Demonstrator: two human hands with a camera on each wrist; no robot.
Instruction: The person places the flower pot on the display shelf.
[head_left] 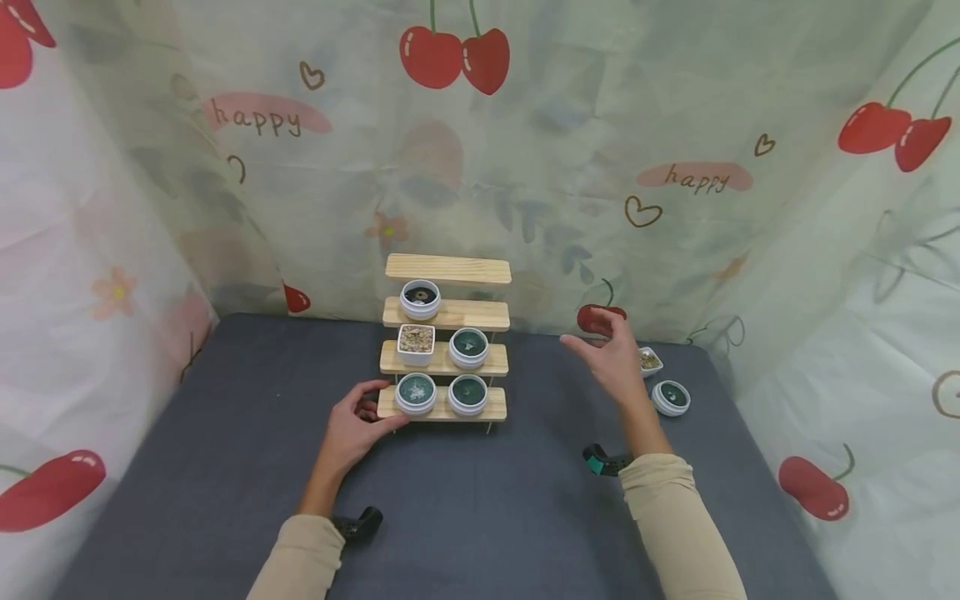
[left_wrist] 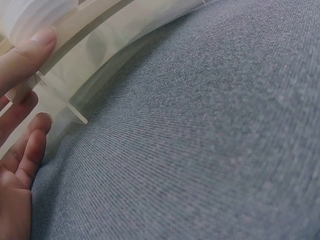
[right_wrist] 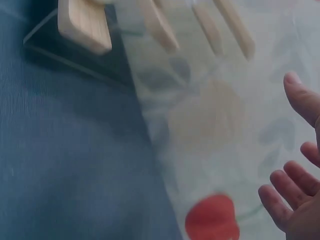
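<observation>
A wooden tiered display stand (head_left: pixel 448 268) with several steps stands at the back of the table. My left hand (head_left: pixel 352 429) grips the left end of its lowest board, the thumb (left_wrist: pixel 31 54) along the front edge. Close to that thumb sits a white round pot with a green top (head_left: pixel 416 393), a similar green-topped pot (head_left: pixel 468 395) beside it. One step up are a square white dish of speckled bits (head_left: pixel 416 343) and another green-topped pot (head_left: pixel 469 347). Higher stands a dark-topped pot (head_left: pixel 420 299). My right hand (head_left: pixel 611 358) is raised right of the stand, thumb and fingers apart, holding nothing.
Right of my right forearm, a square dish of bits (head_left: pixel 650 360) and a round green-topped pot (head_left: pixel 671 398) rest on the dark grey tabletop (head_left: pixel 495 508). Cherry-printed cloth (head_left: pixel 525 150) hangs behind the table and along both sides.
</observation>
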